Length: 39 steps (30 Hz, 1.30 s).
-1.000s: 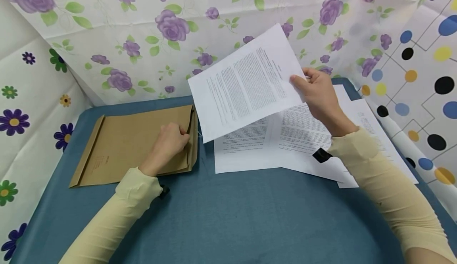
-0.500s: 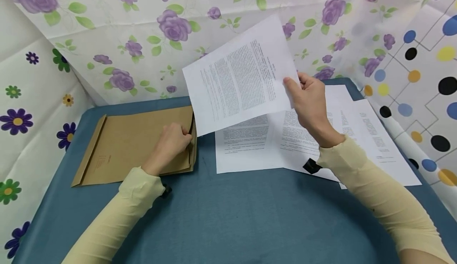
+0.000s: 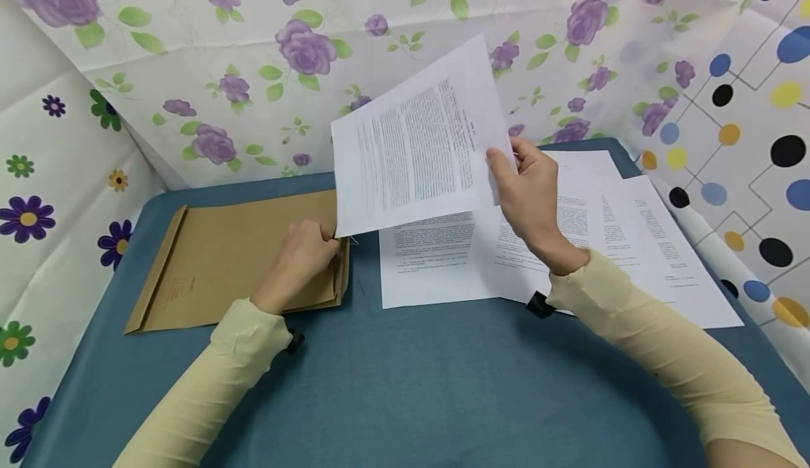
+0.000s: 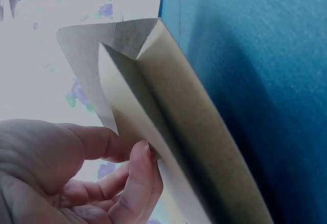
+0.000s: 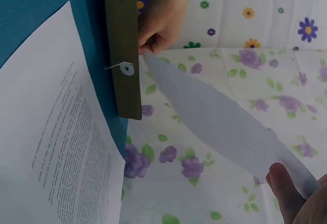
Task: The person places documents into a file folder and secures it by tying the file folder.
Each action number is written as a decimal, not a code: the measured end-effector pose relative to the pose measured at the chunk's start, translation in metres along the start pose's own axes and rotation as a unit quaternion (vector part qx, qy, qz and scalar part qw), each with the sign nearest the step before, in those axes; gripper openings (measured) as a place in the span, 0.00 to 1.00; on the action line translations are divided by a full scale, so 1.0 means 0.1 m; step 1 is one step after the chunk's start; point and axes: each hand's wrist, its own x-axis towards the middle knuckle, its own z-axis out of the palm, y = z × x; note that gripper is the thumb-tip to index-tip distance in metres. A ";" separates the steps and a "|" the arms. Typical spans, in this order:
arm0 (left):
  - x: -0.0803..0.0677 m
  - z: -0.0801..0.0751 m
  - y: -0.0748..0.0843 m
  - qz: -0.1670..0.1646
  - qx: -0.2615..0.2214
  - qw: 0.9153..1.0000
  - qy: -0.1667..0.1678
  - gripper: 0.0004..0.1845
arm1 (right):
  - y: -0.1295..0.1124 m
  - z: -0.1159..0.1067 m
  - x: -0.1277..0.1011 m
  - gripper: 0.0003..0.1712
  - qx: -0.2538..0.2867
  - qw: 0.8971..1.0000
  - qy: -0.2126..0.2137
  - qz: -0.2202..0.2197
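Pinching envelope (image 3: 221, 264) — left fingers (image 4: 138, 178); right fingers (image 3: 500, 164) grip sheet (image 3: 411, 152) — button (image 5: 126, 69) seen only from right wrist.

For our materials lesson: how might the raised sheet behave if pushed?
The raised sheet probably bends easily, as it bows in the right wrist view. It seems light: the right grip pinches only one edge. Looking thin, it may buckle.
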 end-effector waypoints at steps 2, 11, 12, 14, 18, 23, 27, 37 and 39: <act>0.00 0.01 0.00 -0.002 -0.002 1.000 0.002 0.22 | -0.01 0.01 -0.04 0.15 -0.007 1.000 -0.005 -0.019; 0.00 0.03 -0.01 0.000 -0.012 1.000 0.014 0.18 | -0.10 0.02 -0.22 0.15 -0.035 0.996 -0.046 -0.061; 0.00 0.03 -0.01 0.002 -0.011 1.000 0.016 0.17 | -0.12 0.02 -0.25 0.16 -0.036 0.996 -0.053 -0.061; 0.00 0.04 -0.01 0.005 -0.009 1.000 0.022 0.17 | -0.16 0.02 -0.31 0.17 -0.040 0.995 -0.074 -0.054; 0.00 0.06 0.00 0.011 -0.002 0.999 0.034 0.19 | -0.25 0.02 -0.43 0.23 -0.046 0.991 -0.123 -0.016; 0.01 0.10 -0.02 0.012 -0.002 0.999 0.048 0.22 | -0.32 -0.03 -0.50 0.29 -0.051 0.982 -0.178 0.032; 0.01 0.12 -0.02 0.013 0.007 0.997 0.070 0.22 | -0.38 -0.07 -0.53 0.32 -0.052 0.969 -0.231 0.066; -0.01 0.19 0.02 0.008 0.068 0.991 0.111 0.07 | -0.52 -0.09 -0.52 0.33 -0.034 0.940 -0.305 0.148; -0.01 0.20 0.03 0.008 0.078 0.990 0.117 0.08 | -0.54 -0.08 -0.51 0.33 -0.015 0.932 -0.321 0.168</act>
